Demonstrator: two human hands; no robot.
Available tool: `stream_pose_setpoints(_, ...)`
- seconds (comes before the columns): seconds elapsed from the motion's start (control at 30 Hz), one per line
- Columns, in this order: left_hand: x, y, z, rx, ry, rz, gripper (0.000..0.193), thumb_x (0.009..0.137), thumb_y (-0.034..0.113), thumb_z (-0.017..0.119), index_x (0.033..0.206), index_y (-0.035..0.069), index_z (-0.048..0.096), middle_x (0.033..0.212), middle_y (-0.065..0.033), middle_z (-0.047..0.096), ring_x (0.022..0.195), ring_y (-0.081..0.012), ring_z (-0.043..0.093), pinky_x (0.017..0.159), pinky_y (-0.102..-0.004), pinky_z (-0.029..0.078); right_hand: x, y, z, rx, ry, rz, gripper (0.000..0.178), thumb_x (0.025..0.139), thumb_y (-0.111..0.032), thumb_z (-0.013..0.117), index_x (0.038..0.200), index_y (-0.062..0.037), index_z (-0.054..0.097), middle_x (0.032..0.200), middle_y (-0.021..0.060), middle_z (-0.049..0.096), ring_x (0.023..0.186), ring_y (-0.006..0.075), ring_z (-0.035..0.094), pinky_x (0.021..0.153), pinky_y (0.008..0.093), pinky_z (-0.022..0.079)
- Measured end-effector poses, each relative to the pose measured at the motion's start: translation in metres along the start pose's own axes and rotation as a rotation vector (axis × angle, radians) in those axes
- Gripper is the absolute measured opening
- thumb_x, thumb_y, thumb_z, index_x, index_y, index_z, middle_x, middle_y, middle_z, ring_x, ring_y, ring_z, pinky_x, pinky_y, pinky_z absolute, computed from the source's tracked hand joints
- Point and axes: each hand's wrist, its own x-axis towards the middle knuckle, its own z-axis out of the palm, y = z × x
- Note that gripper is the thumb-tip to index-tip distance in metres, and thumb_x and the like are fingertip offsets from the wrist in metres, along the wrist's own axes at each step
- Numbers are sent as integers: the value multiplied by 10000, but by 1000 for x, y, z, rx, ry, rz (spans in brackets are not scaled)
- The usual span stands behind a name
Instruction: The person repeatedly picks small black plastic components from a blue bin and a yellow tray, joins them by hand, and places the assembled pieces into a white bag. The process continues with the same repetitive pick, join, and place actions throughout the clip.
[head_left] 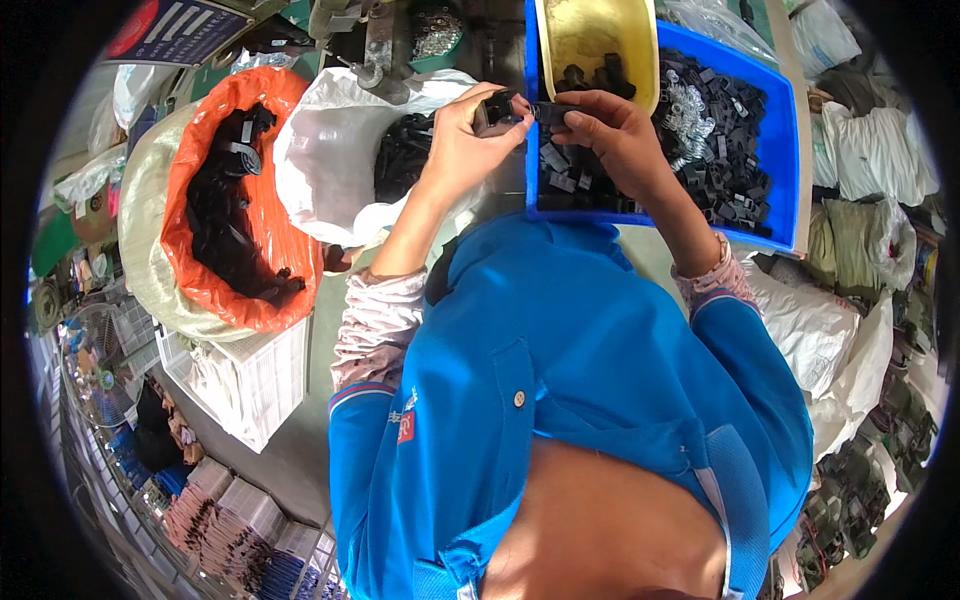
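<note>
My left hand (468, 142) is closed around a black plastic part (495, 110), its thumb and fingertips turned to the right. Opposite it, my right hand (622, 140) pinches a small black plastic piece (547, 113) between thumb and fingers. The two pieces are end to end or nearly so; whether they touch I cannot tell. Both hands are over the near left corner of a blue tray (800, 150), which holds many small black plastic pieces (735, 125) and a heap of shiny metal parts (685, 120). A yellow bin (590, 30) with some black pieces stands in the tray's far left part.
Left of my hands, a white sack (320, 150) holds black parts. Beyond it an orange bag (180, 230) of black parts stands in a pale sack, above a white crate (255, 385). A metal fixture (378, 55) and a green bowl of small metal pieces (436, 60) are at the back.
</note>
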Motion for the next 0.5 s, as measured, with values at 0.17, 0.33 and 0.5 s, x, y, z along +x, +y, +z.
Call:
stream_pose_setpoints(0.17,-6,-4,10,-371,114,-237,97,856,58,731,882,-8,665,841,-43,679,738,-100,643,699,-260,538,10,3,2,-122,0,-78,344,936,-102,645,1234,58,578,1086,138,672,937,187,678,862,307,559)
stream_pose_setpoints(0.33,-6,-7,-1,-380,105,-413,194,863,103,736,1010,21,638,904,-72,694,781,-118,658,715,-279,540,20,9,0,79,47,61,309,931,-99,651,1190,54,579,1061,127,665,924,196,674,865,323,559)
stream_pose_setpoints(0.5,-16,-5,-26,-1020,-16,-587,304,923,167,655,1151,-15,569,1046,-110,680,895,-153,650,738,-281,538,20,-6,-10,250,18,90,311,938,-78,629,1226,34,587,1106,100,649,973,178,650,888,305,545)
